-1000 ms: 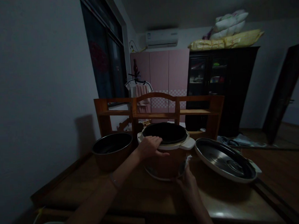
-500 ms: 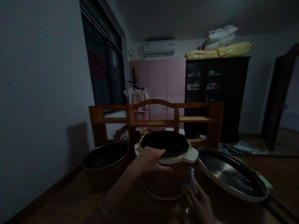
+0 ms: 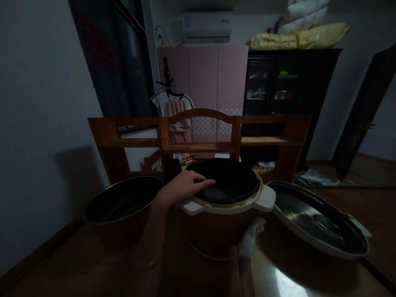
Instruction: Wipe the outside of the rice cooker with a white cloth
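Leftward since the earlier frame: right hand [image 3: 241,271], gripping a white cloth [image 3: 250,240] beside the cooker [image 3: 218,233]; left hand [image 3: 183,186], now at the cooker's left rim, grip unclear. Cooker on surface [image 3: 266,279], between pot [image 3: 122,224] and lid [image 3: 314,222]; shelf [image 3: 201,146] behind.

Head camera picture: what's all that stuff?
Round cooker: one, brown and white, centre
Round pot: one, dark, cooker's left
Round metal lid: one, silver, cooker's right
Wooden table: one, brown, underneath
Wooden shelf: one, brown, behind cooker
Wardrobe: one, pink, behind shelf
Glass-doored cabinet: one, black, back right
Bundles: several, yellow and white, atop cabinet
Air conditioner: one, white, above wardrobe
Clothes: several, pale, before wardrobe
Door: one, dark, right
Crumpled wad: one, whitish, low centre
Left hand: one, cooker's rim
Right hand: one, at wad
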`<state>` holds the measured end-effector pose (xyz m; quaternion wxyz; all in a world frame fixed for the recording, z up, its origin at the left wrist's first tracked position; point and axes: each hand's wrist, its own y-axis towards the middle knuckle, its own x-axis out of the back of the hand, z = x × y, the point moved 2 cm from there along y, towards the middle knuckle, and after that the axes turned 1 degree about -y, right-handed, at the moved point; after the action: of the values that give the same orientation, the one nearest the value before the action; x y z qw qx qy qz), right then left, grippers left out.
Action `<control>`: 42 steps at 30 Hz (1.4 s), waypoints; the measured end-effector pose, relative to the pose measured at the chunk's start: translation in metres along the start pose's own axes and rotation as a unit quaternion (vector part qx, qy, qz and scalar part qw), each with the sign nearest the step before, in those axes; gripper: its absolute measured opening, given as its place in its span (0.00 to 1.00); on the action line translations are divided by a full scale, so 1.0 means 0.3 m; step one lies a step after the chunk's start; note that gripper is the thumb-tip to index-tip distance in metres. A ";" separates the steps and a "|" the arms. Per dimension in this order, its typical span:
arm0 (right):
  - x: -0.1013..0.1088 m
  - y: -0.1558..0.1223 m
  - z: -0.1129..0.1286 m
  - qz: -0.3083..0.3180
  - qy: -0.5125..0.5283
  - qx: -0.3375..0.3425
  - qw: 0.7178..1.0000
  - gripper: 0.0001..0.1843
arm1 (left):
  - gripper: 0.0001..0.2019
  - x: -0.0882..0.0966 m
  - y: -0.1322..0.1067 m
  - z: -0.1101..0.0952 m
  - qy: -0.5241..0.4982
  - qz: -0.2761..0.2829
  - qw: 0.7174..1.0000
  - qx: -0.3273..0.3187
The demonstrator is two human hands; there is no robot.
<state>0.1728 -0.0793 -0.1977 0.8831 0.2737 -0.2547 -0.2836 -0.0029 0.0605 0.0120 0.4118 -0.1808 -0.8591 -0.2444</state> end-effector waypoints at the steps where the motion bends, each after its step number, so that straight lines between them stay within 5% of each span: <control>1: -0.037 -0.012 0.004 0.003 -0.002 0.003 1.000 0.27 | 0.28 -0.003 0.010 0.012 -0.005 -0.011 1.000 0.004; 7: -0.172 -0.044 0.007 0.026 -0.041 0.043 0.998 0.36 | 0.27 -0.004 0.060 0.045 -0.064 -0.060 0.996 0.012; 14: -0.148 -0.034 -0.004 0.026 -0.154 0.144 0.977 0.43 | 0.19 -0.001 0.076 0.049 -0.022 -0.153 0.988 0.005; 20: -0.065 0.041 0.082 0.043 -0.076 0.003 0.996 0.46 | 0.10 -0.007 0.079 0.045 -0.013 -0.172 0.985 0.005; 28: -0.163 -0.080 0.116 0.123 -0.208 0.204 0.949 0.49 | 0.21 -0.006 0.075 0.033 0.034 -0.174 0.984 0.028; 31: -0.151 -0.061 0.120 0.102 -0.192 0.182 0.959 0.48 | 0.21 -0.008 0.072 0.035 0.038 -0.172 0.984 0.018; 37: -0.057 0.098 0.142 0.015 -0.071 0.021 0.997 0.46 | 0.21 -0.014 0.071 0.038 0.052 -0.167 0.985 0.003; 42: -0.069 0.066 0.109 0.043 -0.083 0.042 0.995 0.46 | 0.21 -0.014 0.075 0.038 0.053 -0.160 0.986 0.002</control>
<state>0.1454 -0.0634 -0.1679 0.8579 0.2748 -0.3503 -0.2564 0.0039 0.0849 0.0086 0.4128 -0.0266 -0.8545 -0.3143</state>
